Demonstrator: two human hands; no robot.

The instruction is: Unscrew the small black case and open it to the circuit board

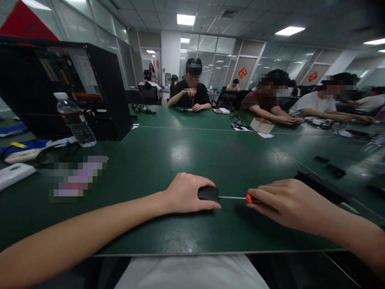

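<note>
My left hand [184,195] is closed around a small black box-shaped piece [209,194], holding it close to the green tabletop [168,230]. Its thumb and fingers grip opposite sides of the piece, and the palm hides the rest. In my right hand [282,200] is a screwdriver [232,197] with an orange and black handle, mostly covered by the fingers. The thin metal shaft lies level and points left. Its tip meets the right edge of the black piece; whether it sits in a screw or slot is too small to tell.
A long black part [323,188] lies beyond my right hand, with small black pieces [336,170] farther right. An open computer case [110,92] and a water bottle [76,120] stand at the left. A small box [261,125] and several people sit across the table.
</note>
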